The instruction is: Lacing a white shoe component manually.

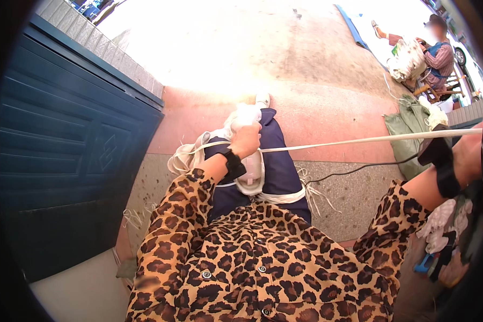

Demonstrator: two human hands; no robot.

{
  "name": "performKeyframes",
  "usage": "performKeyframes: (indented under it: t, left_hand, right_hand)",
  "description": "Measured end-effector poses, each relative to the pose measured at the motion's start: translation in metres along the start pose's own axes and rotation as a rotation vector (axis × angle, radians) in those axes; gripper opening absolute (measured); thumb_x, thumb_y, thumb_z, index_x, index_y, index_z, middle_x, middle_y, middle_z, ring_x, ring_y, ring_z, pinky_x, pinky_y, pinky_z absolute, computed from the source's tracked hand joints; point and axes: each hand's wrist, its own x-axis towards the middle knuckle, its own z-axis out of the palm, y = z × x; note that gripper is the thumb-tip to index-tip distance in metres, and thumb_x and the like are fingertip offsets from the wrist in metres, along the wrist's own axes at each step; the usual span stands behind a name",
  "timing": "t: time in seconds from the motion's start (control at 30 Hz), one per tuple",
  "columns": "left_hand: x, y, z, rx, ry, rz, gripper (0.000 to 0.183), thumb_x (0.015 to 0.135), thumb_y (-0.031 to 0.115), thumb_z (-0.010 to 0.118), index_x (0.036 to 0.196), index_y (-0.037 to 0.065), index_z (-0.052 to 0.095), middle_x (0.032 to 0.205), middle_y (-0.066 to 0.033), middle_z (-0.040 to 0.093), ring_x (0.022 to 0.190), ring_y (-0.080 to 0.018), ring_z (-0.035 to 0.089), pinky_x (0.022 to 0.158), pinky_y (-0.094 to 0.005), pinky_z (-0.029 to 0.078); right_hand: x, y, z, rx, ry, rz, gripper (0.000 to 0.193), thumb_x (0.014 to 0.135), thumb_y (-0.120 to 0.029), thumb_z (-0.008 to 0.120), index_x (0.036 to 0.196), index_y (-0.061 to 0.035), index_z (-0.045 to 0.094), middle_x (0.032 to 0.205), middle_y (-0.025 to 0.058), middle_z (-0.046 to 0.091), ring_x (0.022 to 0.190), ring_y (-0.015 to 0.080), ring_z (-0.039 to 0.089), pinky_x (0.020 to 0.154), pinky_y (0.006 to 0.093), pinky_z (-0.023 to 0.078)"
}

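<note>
A flat white strap (359, 141) stretches between the left hand (245, 140), curled around it, and the right hand (469, 155), whose grip I can't tell. It looks light and bendy; pinch it flat, near either end.

Over the remote feed I get matt printed cloth on the shirt (236, 247), glossy hard buttons (206, 275). Trousers (278, 153): dark matt cloth. Pale strip (349, 141) looks flat, smooth; plastic or fabric, I can't tell. Blue door (43, 134) reads as painted metal, low sheen, pressed panels. Near slab (354, 196): speckled, stone-like. Pink floor (327, 115): matt, scuffed. Green sack (405, 121): dull, creased, cloth-like. Chair (456, 80): wood.
</note>
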Motion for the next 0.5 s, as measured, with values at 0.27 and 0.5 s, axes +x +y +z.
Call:
performKeyframes:
  t: [0.27, 0.5]
  left_hand:
    - [-0.055, -0.06, -0.022, -0.069, -0.042, -0.194, 0.026, 0.08, 0.011, 0.048, 0.103, -0.001, 0.053, 0.085, -0.0257, 0.059, 0.082, -0.0379, 0.058, 0.071, -0.043, 0.045]
    - [-0.061, -0.065, -0.052, -0.546, -0.086, -0.302, 0.023, 0.076, 0.011, 0.055, 0.096, 0.0, 0.058, 0.07, -0.0099, 0.06, 0.061, -0.015, 0.055, 0.058, -0.0273, 0.044]
  right_hand:
    - [-0.047, 0.161, -0.131, -1.116, 0.464, 0.436, 0.018, 0.089, -0.025, 0.049, 0.085, -0.0085, 0.053, 0.057, -0.0063, 0.038, 0.045, 0.0016, 0.033, 0.038, 0.0157, 0.024]
    - [-0.171, 0.259, -0.239, -1.75, -0.064, 0.948, 0.022, 0.076, -0.02, 0.059, 0.084, 0.0005, 0.063, 0.071, 0.0128, 0.063, 0.065, 0.0207, 0.06, 0.062, 0.0296, 0.047]
